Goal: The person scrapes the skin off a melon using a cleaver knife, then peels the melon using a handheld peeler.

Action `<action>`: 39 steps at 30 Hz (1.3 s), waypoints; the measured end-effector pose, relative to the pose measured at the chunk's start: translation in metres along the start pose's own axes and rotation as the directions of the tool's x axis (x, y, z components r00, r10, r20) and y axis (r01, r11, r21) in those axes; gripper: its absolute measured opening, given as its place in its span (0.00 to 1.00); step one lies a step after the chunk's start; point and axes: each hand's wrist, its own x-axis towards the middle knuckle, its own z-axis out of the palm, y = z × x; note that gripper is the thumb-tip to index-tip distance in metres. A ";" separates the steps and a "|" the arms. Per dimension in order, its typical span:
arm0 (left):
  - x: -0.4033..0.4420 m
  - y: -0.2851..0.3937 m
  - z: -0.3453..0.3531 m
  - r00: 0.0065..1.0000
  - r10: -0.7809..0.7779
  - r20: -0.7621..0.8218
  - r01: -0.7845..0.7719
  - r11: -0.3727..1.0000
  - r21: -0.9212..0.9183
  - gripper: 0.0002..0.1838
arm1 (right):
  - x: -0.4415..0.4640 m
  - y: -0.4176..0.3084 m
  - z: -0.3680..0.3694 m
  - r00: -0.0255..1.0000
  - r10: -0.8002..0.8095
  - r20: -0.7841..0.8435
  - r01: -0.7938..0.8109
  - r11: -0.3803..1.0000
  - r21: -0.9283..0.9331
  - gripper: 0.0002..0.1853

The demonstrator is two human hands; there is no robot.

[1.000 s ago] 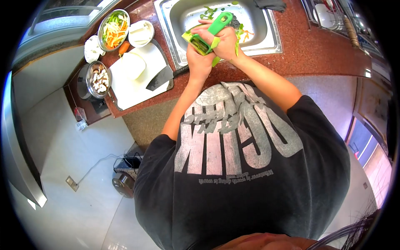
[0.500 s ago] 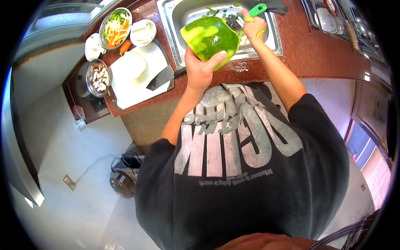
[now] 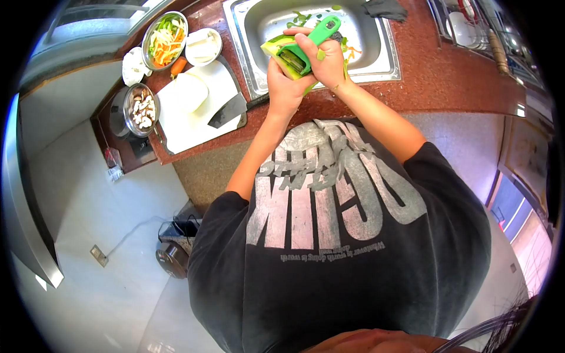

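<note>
My left hand (image 3: 286,88) is wrapped round a green-skinned, partly peeled fruit or vegetable (image 3: 272,46), holding it over the near edge of the sink. In my right hand (image 3: 327,63) is a green peeler (image 3: 325,29), its wide head lying against the near side of the green piece. Bits of green peel stick to the right hand. Much of the green piece is hidden behind the hands and the peeler.
The steel sink (image 3: 388,59) holds green and orange scraps. To the left are a cutting board (image 3: 188,132) with a white piece and a knife (image 3: 228,110), a carrot (image 3: 178,67), a bowl of cut vegetables (image 3: 165,40), a white bowl (image 3: 203,47) and a mushroom bowl (image 3: 142,110). A dark cloth (image 3: 385,9) lies behind.
Half a second ago the right hand held the peeler away to the right; now it is back against the green piece. The green piece has tilted and shows less of its skin.
</note>
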 end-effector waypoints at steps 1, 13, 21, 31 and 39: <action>-0.001 0.000 0.000 1.000 0.003 0.006 -0.004 0.999 0.040 0.33 | -0.001 -0.001 0.000 1.000 0.007 0.003 -0.007 1.000 0.002 0.14; -0.003 0.005 0.007 0.992 0.125 0.004 -0.125 0.992 -0.009 0.33 | 0.001 -0.005 0.001 0.950 -0.311 -0.012 0.310 0.950 -0.044 0.10; -0.015 0.026 -0.001 0.998 -0.001 -0.063 -0.013 0.974 -0.225 0.31 | 0.041 0.027 -0.074 0.918 -0.046 -0.395 -0.132 0.901 -0.412 0.14; -0.007 -0.002 -0.017 0.997 -0.068 -0.026 0.061 0.977 -0.205 0.31 | 0.020 0.006 -0.035 0.952 0.005 -0.306 -0.014 1.000 -0.028 0.14; 0.005 0.006 -0.004 0.920 -0.387 -0.064 0.284 0.769 -0.573 0.31 | -0.004 -0.003 -0.008 0.996 -0.069 0.057 0.076 0.986 -0.145 0.14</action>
